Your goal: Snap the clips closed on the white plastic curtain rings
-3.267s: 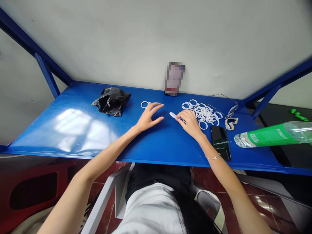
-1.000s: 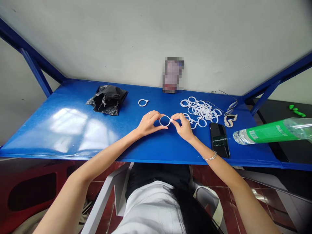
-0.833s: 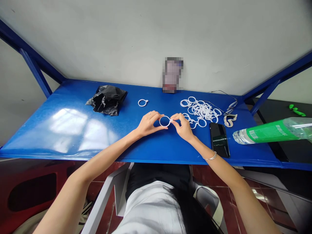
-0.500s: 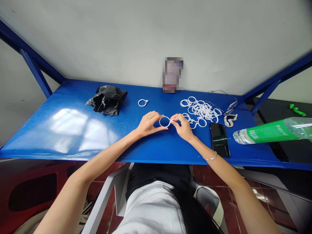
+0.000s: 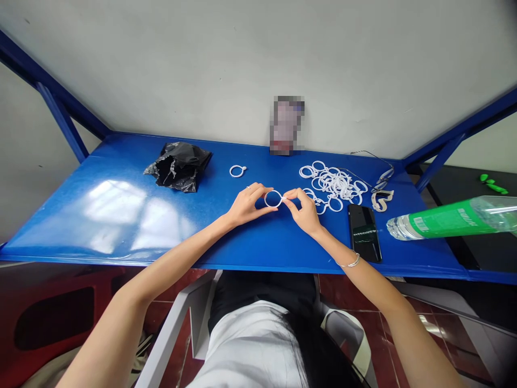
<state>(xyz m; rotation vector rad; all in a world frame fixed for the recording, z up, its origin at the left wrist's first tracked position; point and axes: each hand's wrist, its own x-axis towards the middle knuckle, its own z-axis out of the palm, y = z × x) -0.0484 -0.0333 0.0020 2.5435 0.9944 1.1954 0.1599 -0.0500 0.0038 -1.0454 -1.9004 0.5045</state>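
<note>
Head view, hands and items on a blue table [image 5: 226, 250]. Left hand [image 5: 247, 206]: index finger and thumb clasped about the left side of one white ring [image 5: 277, 192], which lies between the two hands. Right hand [image 5: 302, 209]: thumb and forefinger pinched together on the small tab at the ring's right side; bracelet [image 5: 352, 262] on the wrist. Just beyond the left hand: one loose ring [image 5: 236, 177], lying flat. Farther left of that hand: crumpled black bag [image 5: 188, 156]. Just right of the right hand: heap of white rings [image 5: 339, 184], tangled; dark phone [image 5: 364, 231], lying flat. Farther right of the same hand: eyeglasses [image 5: 384, 178]; cream-coloured item [image 5: 380, 203], kind unclear; bottle with green label [image 5: 452, 220], on its side. Beyond both hands: blurred upright object [image 5: 286, 124], against the wall.
</note>
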